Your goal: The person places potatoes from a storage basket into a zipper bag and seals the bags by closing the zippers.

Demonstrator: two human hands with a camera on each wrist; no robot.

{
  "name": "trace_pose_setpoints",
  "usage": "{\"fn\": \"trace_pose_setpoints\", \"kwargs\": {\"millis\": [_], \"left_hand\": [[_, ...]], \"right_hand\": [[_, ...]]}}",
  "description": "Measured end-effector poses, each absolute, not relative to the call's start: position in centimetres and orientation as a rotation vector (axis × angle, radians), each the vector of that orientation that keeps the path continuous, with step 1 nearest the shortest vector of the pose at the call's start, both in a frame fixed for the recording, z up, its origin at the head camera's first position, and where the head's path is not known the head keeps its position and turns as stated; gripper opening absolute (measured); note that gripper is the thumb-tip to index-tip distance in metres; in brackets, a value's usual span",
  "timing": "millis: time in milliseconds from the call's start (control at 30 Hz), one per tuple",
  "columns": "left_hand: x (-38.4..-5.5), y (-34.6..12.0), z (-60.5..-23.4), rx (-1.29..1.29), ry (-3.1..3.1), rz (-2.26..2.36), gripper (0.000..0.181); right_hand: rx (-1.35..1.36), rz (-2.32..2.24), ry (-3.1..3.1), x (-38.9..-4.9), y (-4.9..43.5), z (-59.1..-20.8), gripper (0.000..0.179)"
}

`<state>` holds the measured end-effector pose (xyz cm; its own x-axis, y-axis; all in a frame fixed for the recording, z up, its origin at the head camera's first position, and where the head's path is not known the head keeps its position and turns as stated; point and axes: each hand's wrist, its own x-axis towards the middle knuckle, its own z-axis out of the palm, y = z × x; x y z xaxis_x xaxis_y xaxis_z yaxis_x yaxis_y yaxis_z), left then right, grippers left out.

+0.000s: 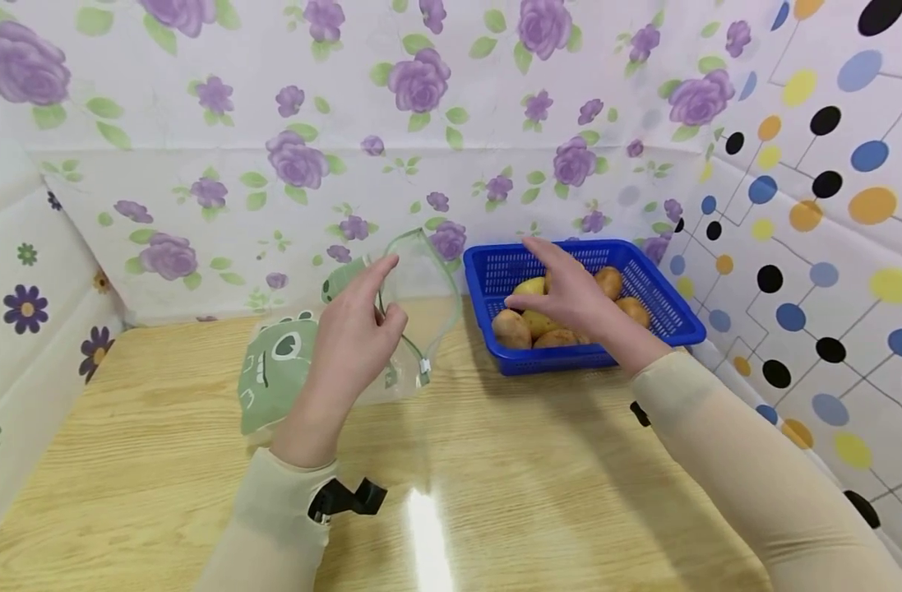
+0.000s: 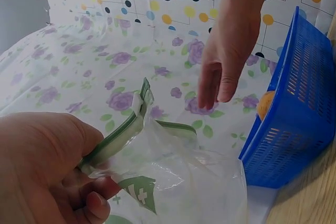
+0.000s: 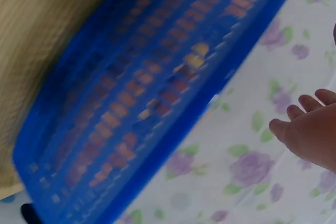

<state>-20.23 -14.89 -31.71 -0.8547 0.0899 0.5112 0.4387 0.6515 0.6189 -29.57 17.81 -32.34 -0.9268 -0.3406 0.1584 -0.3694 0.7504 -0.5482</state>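
Note:
A clear zip bag [image 1: 415, 325] with a green zip edge and a green cartoon-face print stands mouth-up at the middle of the table. My left hand [image 1: 358, 333] pinches its edge between thumb and fingers, and in the left wrist view the green zip strip [image 2: 118, 135] runs out from the thumb. The bag's mouth gapes. Over the blue basket [image 1: 680, 333] hangs my right hand [image 1: 576, 296], fingers spread and holding nothing. Potatoes [image 1: 512, 329], brown and yellowish, lie in the basket beneath it. In the right wrist view the fingers are apart from the basket wall.
The blue basket stands at the back right against the patterned cloth walls [image 1: 828, 247]. Light wood tabletop [image 1: 458, 477] extends in front of the bag and basket. A white slider [image 1: 424, 367] sits on the zip.

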Motion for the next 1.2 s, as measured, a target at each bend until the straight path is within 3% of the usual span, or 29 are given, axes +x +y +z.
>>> {"fn": "trace_pose_setpoints", "kwargs": {"millis": [700, 1200], "left_hand": [[-20.0, -15.4, -31.5, -0.393, -2.452, -1.084, 0.068], [-20.1, -15.3, -31.4, -0.398, -2.439, -1.073, 0.069]], "right_hand": [[0.297, 0.905, -3.033, -34.0, 24.0, -34.2, 0.12], [0.285, 0.936, -3.105, -35.8, 25.3, -35.3, 0.122]]}}
